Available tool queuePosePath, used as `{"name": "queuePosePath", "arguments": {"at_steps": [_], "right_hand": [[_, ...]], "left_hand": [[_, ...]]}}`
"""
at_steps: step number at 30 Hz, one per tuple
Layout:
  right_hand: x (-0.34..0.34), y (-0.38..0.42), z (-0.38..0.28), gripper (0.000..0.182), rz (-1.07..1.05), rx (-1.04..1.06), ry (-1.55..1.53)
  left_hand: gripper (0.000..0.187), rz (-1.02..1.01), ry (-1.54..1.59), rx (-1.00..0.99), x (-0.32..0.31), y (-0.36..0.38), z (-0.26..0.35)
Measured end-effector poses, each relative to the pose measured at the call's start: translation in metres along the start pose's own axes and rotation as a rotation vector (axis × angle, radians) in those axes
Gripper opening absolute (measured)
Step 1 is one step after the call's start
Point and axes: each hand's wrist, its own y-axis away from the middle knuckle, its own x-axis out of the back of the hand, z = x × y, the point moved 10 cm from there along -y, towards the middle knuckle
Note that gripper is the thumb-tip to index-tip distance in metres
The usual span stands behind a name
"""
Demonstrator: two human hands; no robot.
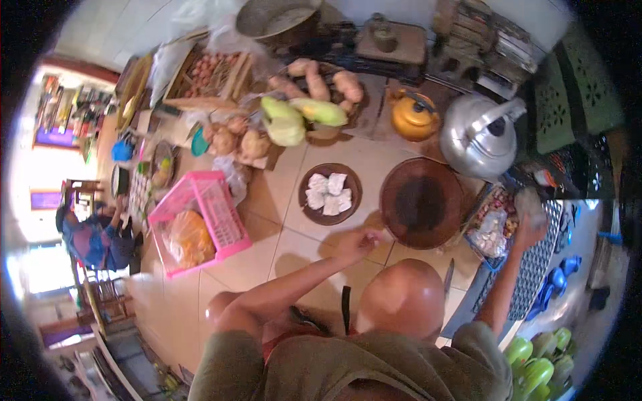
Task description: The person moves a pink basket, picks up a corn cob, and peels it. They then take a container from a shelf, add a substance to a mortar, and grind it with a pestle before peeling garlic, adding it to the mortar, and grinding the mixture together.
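Observation:
My left hand is over the floor, its fingers curled together between a small brown clay plate of white chunks and a wide, dark clay mortar. Whether anything is in those fingers is too small to tell. To the right, my right hand closes on a greyish, rounded object that I cannot make out. It is at the edge of a basket holding small reddish bulbs and a clear plastic bag. A knife lies by my knee.
A silver kettle and a yellow kettle stand behind the mortar. Green corn ears, sweet potatoes and a pink basket are leftward. Green vegetables lie lower right. Another person sits far left.

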Motion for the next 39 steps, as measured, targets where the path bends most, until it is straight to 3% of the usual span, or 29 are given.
{"name": "queuePosePath", "arguments": {"at_steps": [1,3,5,6,7,8,10,12,13,15,16,18,19,21,22,24,26,28,30,31,33,35,36,38,39], "right_hand": [[0.033,0.016,-0.027,0.07,0.004,0.067,-0.131],[0.026,0.054,-0.042,0.066,-0.406,0.014,-0.44],[0.024,0.105,-0.118,0.077,-0.678,0.044,-0.565],[0.007,0.146,-0.154,0.083,-0.986,-0.063,-0.683],[0.008,0.169,-0.208,0.087,-1.04,0.32,-0.609],[0.011,0.195,-0.258,0.084,-1.159,0.446,-0.604],[0.001,0.249,-0.321,0.078,-1.486,0.415,-0.645],[-0.019,0.285,-0.344,0.076,-1.641,0.431,-0.54],[-0.023,0.292,-0.355,0.076,-1.65,0.432,-0.532],[-0.015,0.314,-0.385,0.077,-1.71,0.746,-0.548],[-0.016,0.315,-0.392,0.077,-1.707,0.738,-0.548],[0.005,0.325,-0.408,0.079,-1.708,1.072,-0.576],[0.008,0.322,-0.405,0.079,-1.703,1.053,-0.57],[0.008,0.305,-0.392,0.082,-1.703,0.801,-0.638],[0.01,0.303,-0.379,0.082,-1.692,0.775,-0.623],[0.017,0.288,-0.351,0.085,-1.641,0.573,-0.749],[0.02,0.267,-0.326,0.083,-1.537,0.567,-0.735],[0.003,0.233,-0.275,0.08,-1.379,0.37,-0.712],[-0.008,0.235,-0.194,0.08,-1.479,-0.044,-0.704],[-0.012,0.256,-0.14,0.08,-1.624,-0.157,-0.643],[0.001,0.302,-0.046,0.076,-1.709,-0.414,-0.526],[0.003,0.34,0.025,0.074,-1.643,-0.567,-0.473],[-0.011,0.344,0.052,0.069,-1.509,-0.39,-0.473],[-0.008,0.314,0.031,0.06,-1.186,0.098,-0.29],[0.006,0.29,-0.026,0.054,-0.987,0.391,-0.106]], "left_hand": [[0.033,0.014,0.324,0.011,-0.008,-0.003,-0.001],[0.045,0.023,0.667,0.018,-0.015,-0.005,0.005],[0.074,0.307,-0.25,-0.526,0.013,0.02,0.089],[0.074,0.323,-0.23,-0.524,0.022,0.028,0.102],[0.079,0.363,-0.3,-0.618,0.03,0.041,0.124],[0.083,0.407,-0.373,-0.705,0.036,0.052,0.136],[0.09,0.51,-0.378,-0.604,0.046,0.053,0.119],[0.097,0.583,-0.39,-0.501,0.056,0.049,0.091],[0.096,0.509,-0.204,-0.428,0.06,0.037,0.066],[0.088,0.409,-0.033,-0.289,0.062,0.035,0.04],[0.088,0.402,-0.035,-0.292,0.064,0.038,0.036],[0.086,0.439,-0.001,-0.377,0.069,0.045,0.035],[0.086,0.444,0.011,-0.408,0.073,0.049,0.038],[0.088,0.32,0.011,-0.362,0.069,0.042,0.037],[0.088,0.293,0.015,-0.374,0.069,0.039,0.044],[0.088,0.079,-0.136,-0.386,0.051,0.028,0.057],[0.088,0.005,-0.128,-0.441,0.04,0.02,0.057],[0.089,0.123,-0.253,-0.587,0.039,0.018,0.05],[0.089,0.199,-0.171,-0.485,0.048,0.02,0.041],[0.09,0.291,-0.086,-0.382,0.061,0.018,0.032],[0.089,0.354,-0.023,-0.406,0.062,0.014,0.024],[0.086,0.442,0.02,-0.43,0.068,0.018,0.025],[0.086,0.432,0.02,-0.43,0.068,0.021,0.031],[0.09,0.527,-0.313,-0.525,0.068,0.032,0.056],[0.09,0.516,-0.319,-0.525,0.066,0.029,0.056]]}}
